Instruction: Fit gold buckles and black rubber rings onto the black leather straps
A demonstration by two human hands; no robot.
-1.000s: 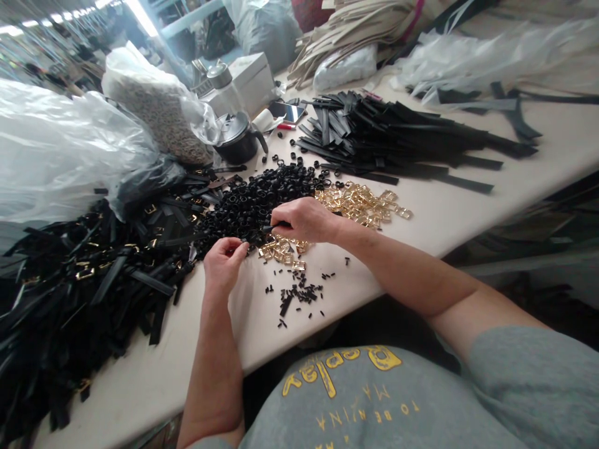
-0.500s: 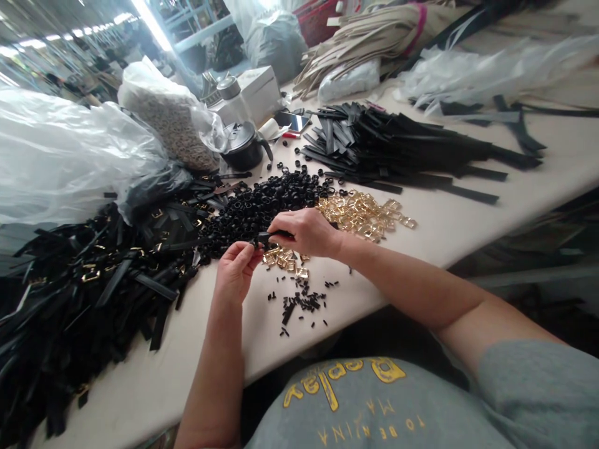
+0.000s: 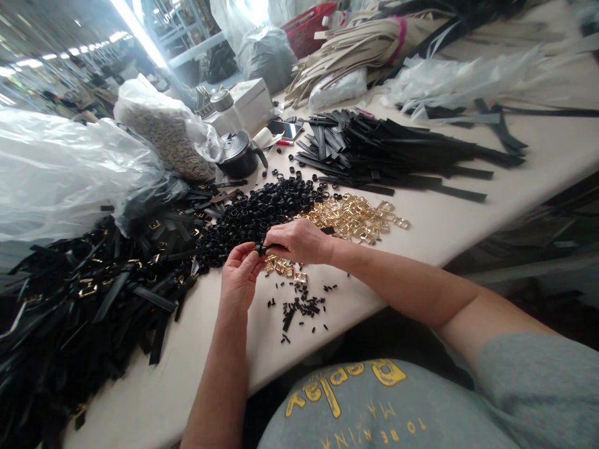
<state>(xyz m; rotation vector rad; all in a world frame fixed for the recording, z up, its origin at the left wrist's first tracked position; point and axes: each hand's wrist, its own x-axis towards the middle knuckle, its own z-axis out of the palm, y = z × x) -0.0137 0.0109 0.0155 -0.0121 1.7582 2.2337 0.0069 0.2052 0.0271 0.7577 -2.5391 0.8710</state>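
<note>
Black straps with gold buckles (image 3: 111,296) lay tangled to the left of the heap of black loops (image 3: 250,209). At the heap's near edge, the left hand (image 3: 242,268) pinched the tip of a dark strap (image 3: 262,251) narrowly between thumb and fingers; whether a loop sat around that tip was too small to tell. Just to the right, also at the heap's near edge, the right hand (image 3: 299,242) closed over the strap, and a black end (image 3: 328,230) showed behind it. Loose gold buckles (image 3: 360,215) spread to the heap's right.

Good handling here seemed to call for a light, steady left pinch close to the tip, so that it could not twist, with the right hand gripping short and in line with it. A long, loose grip would likely have let the strap bend, and wrists kept clear of the heap would have dragged no loops along.

A second earlier, a gap had parted the two hands beside the heap; now their fingertips met at the strap. The heap, the tangle to its left and the loose buckles to its right lay much as they had.
</note>
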